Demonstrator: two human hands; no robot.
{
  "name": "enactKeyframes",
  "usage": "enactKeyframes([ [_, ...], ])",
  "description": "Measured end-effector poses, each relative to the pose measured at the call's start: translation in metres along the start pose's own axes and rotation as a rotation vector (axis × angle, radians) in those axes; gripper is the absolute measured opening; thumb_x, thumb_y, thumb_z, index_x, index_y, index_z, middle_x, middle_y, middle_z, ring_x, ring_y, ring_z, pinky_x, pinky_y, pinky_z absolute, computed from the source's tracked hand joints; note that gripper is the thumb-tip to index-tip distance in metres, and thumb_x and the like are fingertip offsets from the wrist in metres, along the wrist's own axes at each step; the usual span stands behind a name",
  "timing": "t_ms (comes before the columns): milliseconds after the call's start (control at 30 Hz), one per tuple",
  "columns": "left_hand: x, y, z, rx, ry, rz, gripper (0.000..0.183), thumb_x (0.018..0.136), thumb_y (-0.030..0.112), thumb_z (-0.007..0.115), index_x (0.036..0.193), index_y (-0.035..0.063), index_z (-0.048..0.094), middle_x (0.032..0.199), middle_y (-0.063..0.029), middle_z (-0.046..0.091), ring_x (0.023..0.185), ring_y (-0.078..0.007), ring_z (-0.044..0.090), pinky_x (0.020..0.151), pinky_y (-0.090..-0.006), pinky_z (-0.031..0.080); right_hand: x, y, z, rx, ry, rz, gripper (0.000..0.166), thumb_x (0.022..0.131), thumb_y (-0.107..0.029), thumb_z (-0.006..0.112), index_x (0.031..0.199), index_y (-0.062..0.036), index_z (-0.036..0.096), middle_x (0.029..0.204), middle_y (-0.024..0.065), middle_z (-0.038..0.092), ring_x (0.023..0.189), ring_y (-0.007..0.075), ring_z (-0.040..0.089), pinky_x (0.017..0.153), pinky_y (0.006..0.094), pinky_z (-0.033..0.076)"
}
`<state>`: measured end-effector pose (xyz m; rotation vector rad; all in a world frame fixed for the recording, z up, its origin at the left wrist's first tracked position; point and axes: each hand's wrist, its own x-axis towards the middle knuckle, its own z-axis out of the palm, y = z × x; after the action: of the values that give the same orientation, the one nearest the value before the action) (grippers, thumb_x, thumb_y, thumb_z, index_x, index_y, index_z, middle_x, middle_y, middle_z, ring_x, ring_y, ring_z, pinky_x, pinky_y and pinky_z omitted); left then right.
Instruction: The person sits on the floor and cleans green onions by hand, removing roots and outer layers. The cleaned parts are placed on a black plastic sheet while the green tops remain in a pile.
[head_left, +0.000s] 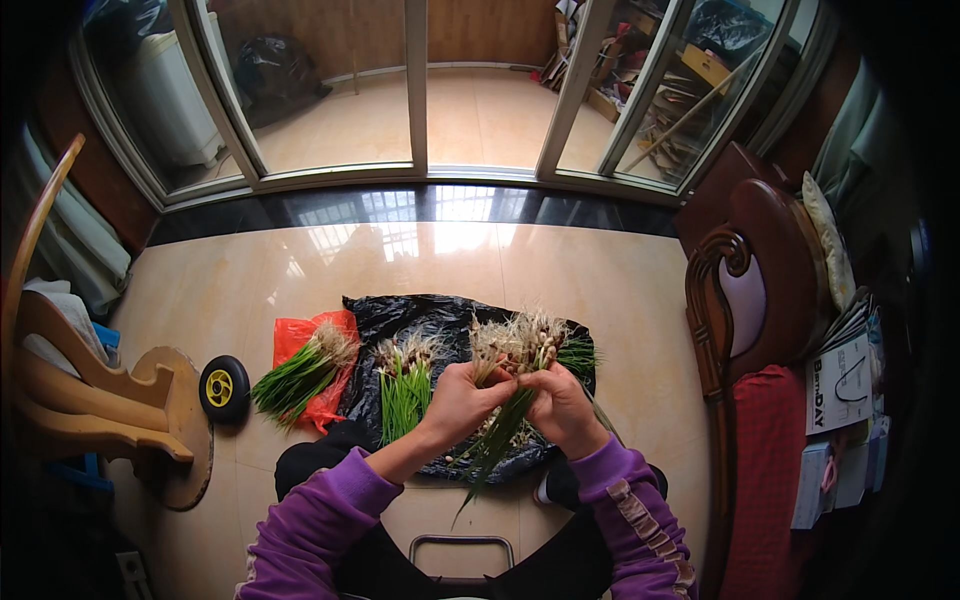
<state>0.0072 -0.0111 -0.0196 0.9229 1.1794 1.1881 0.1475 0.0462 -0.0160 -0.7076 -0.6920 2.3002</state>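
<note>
Both hands are together over a spread black plastic bag (397, 313). My right hand (564, 409) grips a bunch of thin scallions (536, 341), roots and small bulbs upward, green leaves hanging down between my wrists. Against its left side, my left hand (461, 397) pinches stems from the bunch between thumb and fingers. A second scallion bunch (405, 394) lies on the bag left of my hands. Farther left, another scallion bunch (304, 373) rests partly on a red plastic bag (292, 328). Green leaves (576, 356) show behind my right hand. Small scraps (525, 439) lie beneath.
A black wheel with a yellow hub (223, 388) stands beside a wooden chair or stand (176, 427) at left. Along the right is a carved wooden seat (712, 315) with a red checked cloth (765, 435). Sliding glass doors (337, 169) close off the far side. A metal bar (461, 538) shows between my legs.
</note>
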Motion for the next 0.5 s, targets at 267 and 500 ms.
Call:
enactKeyframes([
  [267,-0.003,0.023,-0.013,-0.538,-0.085,-0.364,0.013,0.078,0.013,0.058,0.087,0.0056,0.052,0.058,0.0032,0.048,0.038,0.0002,0.030,0.033,-0.0148,0.020,-0.004,-0.014,0.000,0.058,0.122,0.006,0.026,0.078,-0.009,0.055,0.102,0.0000,0.052,0.091,0.0083,0.058,0.084,0.0179,0.057,0.072,0.0327,0.048],
  [500,-0.001,0.027,-0.029,-0.601,-0.069,-0.377,0.014,0.075,0.016,0.062,0.084,0.0101,0.054,0.072,0.0022,0.055,0.042,-0.0007,0.032,0.035,-0.0137,0.022,-0.012,-0.036,-0.001,-0.209,0.225,-0.282,0.014,0.080,-0.010,0.054,0.093,-0.0053,0.054,0.065,0.0030,0.052,0.049,0.0076,0.044,0.044,0.0224,0.036],
])
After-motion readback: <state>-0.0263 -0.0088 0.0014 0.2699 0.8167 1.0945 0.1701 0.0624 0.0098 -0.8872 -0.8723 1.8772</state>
